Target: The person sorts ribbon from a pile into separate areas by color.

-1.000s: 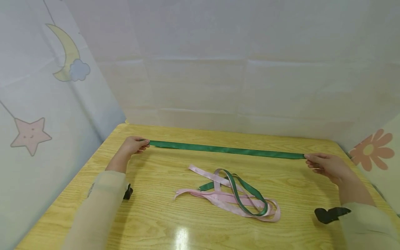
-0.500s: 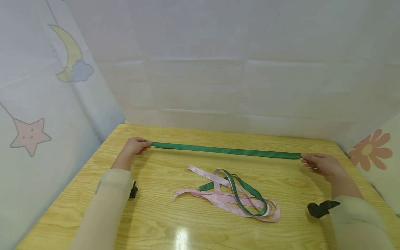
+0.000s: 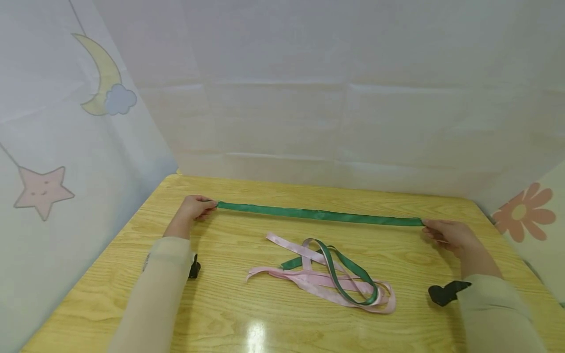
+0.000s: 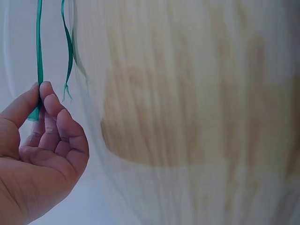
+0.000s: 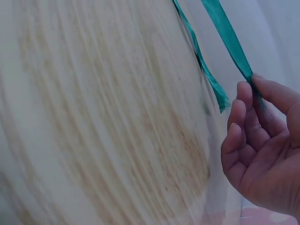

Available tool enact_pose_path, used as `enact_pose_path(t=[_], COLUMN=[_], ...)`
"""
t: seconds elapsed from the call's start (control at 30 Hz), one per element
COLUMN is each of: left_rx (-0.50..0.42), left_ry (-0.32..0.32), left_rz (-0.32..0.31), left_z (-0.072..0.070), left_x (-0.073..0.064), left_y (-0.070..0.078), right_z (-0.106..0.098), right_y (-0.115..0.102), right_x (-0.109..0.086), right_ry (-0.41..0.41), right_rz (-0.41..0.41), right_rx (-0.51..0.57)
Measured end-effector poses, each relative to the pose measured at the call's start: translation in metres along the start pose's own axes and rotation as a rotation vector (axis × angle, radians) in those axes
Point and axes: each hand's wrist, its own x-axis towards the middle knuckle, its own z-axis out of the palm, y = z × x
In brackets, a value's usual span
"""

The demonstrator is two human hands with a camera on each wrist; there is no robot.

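Note:
Between my two hands a green satin ribbon (image 3: pixel 318 214) stretches nearly straight over the far part of the table. My left hand (image 3: pixel 192 208) pinches one end between thumb and index finger; the tip hangs below the thumb in the left wrist view. The other end is pinched the same way by my right hand (image 3: pixel 450 235). Both wrist views show another green ribbon strip (image 5: pixel 213 84) beside the held one, its ends frayed and apart from the fingers. In the head view I cannot tell that strip from the held ribbon.
Nearer me on the wooden table (image 3: pixel 229 304) lies a loose tangle of pink ribbons (image 3: pixel 322 291) with a looped green ribbon (image 3: pixel 353 264) over them. A pale cloth backdrop (image 3: pixel 282 122) stands behind the table's far edge.
My hands have come slightly closer together, the left moving right and the right moving left, with the green ribbon still pinched. The ribbon tangle has not moved.

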Motion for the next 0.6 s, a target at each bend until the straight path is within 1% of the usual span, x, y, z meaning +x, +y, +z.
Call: enact_pose_path(t=[0.17, 0.23, 0.43, 0.6], left_rx=[-0.024, -0.044, -0.054, -0.06], left_ry=[-0.002, -0.002, 0.005, 0.001], left_rz=[-0.02, -0.029, -0.034, -0.046], left_z=[0.0015, 0.002, 0.0031, 0.0039], left_x=[0.0009, 0.0013, 0.0029, 0.0044], left_y=[0.001, 0.0005, -0.002, -0.0012], right_z=[0.0026, 0.004, 0.0066, 0.0071], right_y=[0.0021, 0.0027, 0.0033, 0.0012], right_x=[0.0025, 0.0034, 0.005, 0.0062], right_ry=[0.022, 0.032, 0.058, 0.066], right_rz=[0.017, 0.022, 0.044, 0.064], right_rx=[0.071, 0.082, 0.052, 0.023])
